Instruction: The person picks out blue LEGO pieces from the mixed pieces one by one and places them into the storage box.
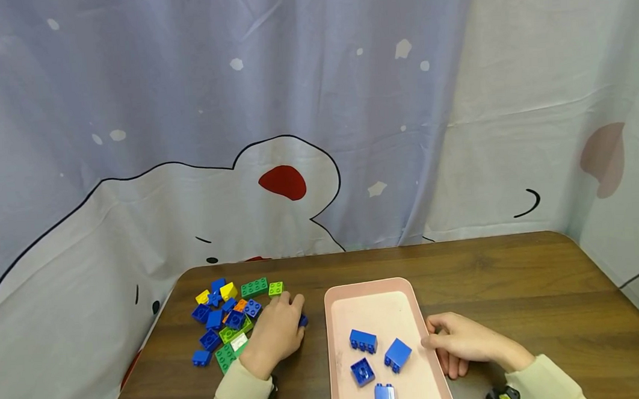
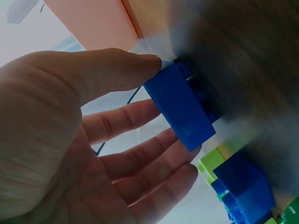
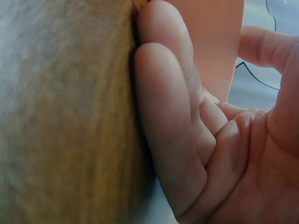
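A blue plastic brick [image 2: 180, 107], likely light, rigid, best side-held, is pinched by the left hand [image 1: 279, 329]; a pink tray [image 1: 368, 308], by the right hand [image 1: 462, 341].

The head camera looks forward and down from above the near side of the counter [image 1: 519, 285]. It is farthest from the things, so it takes in the curtain [image 1: 374, 100] behind, and its lower border cuts the tray [image 1: 368, 308]. The left wrist camera is very near the left grip [image 1: 278, 328]; it faces along the palm, and its picture lies sideways, with counter on the right. The right wrist camera looks as closely along the right grip [image 1: 457, 340], low by the counter, which fills its left part. Head and left wrist views share the bricks [image 1: 215, 319]; both wrist views share, in part, the tray and curtain.
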`<state>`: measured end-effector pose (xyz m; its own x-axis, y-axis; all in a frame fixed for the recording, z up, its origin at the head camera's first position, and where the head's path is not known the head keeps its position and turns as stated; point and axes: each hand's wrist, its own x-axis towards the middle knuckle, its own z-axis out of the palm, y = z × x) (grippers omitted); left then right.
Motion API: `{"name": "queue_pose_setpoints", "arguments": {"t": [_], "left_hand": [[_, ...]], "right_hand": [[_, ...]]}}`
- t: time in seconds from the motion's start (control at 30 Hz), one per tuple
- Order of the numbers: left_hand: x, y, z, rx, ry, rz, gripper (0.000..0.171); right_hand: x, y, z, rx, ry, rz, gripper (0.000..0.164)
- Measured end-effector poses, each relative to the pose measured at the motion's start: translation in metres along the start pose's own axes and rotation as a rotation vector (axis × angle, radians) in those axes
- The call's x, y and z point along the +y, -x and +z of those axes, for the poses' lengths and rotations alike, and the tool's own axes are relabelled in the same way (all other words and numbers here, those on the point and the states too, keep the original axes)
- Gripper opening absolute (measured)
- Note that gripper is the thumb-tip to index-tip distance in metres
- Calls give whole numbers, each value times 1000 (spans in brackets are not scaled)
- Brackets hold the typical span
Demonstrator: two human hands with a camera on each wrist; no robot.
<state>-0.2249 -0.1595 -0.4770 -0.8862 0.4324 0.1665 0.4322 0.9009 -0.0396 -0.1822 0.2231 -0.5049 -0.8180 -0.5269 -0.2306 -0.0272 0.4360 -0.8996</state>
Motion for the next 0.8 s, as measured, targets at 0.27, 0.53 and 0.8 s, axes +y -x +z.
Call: {"name": "queue_pose_setpoints", "arguments": {"t": [0.27, 0.53, 0.8], "left_hand": [[1, -1, -1, 2, 35, 12, 47], [5, -5, -4, 162, 76, 38, 47], [18, -12, -17, 270, 110, 118, 47]], "right_hand": [[-1, 0, 0, 0, -6, 7, 27], [-1, 0, 0, -11, 2, 7, 28], [-1, 1, -1, -16, 2, 5, 29]]}}
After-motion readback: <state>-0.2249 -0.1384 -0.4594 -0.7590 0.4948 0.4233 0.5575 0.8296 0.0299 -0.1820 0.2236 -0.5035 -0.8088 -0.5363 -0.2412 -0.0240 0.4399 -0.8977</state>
